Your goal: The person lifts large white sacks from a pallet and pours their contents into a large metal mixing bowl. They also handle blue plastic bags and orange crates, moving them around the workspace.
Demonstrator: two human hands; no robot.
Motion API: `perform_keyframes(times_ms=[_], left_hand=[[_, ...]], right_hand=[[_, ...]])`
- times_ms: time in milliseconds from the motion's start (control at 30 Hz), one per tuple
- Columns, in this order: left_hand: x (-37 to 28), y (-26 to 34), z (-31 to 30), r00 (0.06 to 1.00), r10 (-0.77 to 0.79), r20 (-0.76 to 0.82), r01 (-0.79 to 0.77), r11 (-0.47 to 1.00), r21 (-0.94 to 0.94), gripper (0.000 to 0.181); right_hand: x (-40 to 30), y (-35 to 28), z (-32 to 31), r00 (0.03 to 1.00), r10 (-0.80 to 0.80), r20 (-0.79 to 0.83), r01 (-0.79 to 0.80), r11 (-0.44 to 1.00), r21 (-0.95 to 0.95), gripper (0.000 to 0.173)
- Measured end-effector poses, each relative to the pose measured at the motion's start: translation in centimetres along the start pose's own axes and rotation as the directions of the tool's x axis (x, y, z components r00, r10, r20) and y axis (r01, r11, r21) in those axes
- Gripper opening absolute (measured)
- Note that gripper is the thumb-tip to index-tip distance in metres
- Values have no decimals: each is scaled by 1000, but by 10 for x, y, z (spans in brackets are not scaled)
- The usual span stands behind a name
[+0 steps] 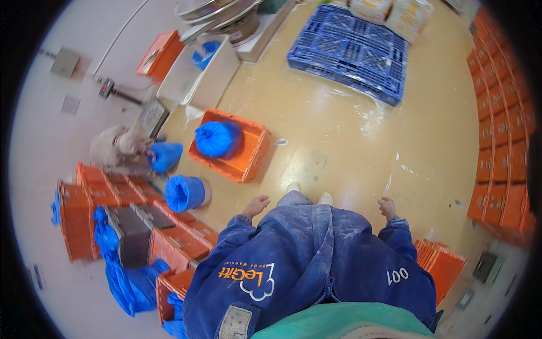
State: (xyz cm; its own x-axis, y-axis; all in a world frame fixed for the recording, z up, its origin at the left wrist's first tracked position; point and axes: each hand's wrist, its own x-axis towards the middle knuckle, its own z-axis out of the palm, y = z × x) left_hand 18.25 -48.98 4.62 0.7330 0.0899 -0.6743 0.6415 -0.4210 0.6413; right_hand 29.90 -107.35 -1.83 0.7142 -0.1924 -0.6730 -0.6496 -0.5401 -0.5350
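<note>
My left hand (256, 206) hangs over the floor beside my body, its fingers loosely curled and holding nothing that I can see. On the other side, my right hand (387, 207) is also loosely curled, with nothing visible in it. Ahead of the hand at picture left stands an orange plastic crate (250, 165) with a tied blue plastic bag (216, 140) inside. A tub lined with a blue bag (184, 193) stands nearer the stacked crates. Both hands are apart from these things.
A co-worker (123, 146) bends over another blue bag (166, 156). Blue pallets (347, 51) with white sacks (408, 19) lie ahead. Orange crates stand stacked at right (499, 156) and left (99, 190). A white bin (216, 76) and a floor scale (152, 116) stand by the wall.
</note>
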Motion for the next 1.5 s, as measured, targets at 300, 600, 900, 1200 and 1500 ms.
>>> perform_keyframes(times_ms=[300, 600, 900, 1200, 1500], left_hand=[[100, -1, -60, 941, -339, 14, 337, 937, 89, 39], [344, 192, -69, 918, 245, 311, -372, 805, 463, 41], [423, 429, -112, 838, 492, 237, -544, 788, 288, 40], [486, 315, -259, 971, 171, -169, -111, 942, 318, 39], [412, 203, -317, 767, -489, -415, 431, 872, -230, 37]], right_hand=[[21, 34, 62, 968, -199, 153, 220, 966, -134, 39], [67, -107, -3, 923, 384, 7, -373, 890, 262, 37], [172, -324, -18, 995, -21, -93, 46, 959, 280, 42], [310, -380, -7, 924, 246, 293, -209, 966, -151, 43], [584, -645, 4, 856, -145, 495, 457, 660, -597, 21]])
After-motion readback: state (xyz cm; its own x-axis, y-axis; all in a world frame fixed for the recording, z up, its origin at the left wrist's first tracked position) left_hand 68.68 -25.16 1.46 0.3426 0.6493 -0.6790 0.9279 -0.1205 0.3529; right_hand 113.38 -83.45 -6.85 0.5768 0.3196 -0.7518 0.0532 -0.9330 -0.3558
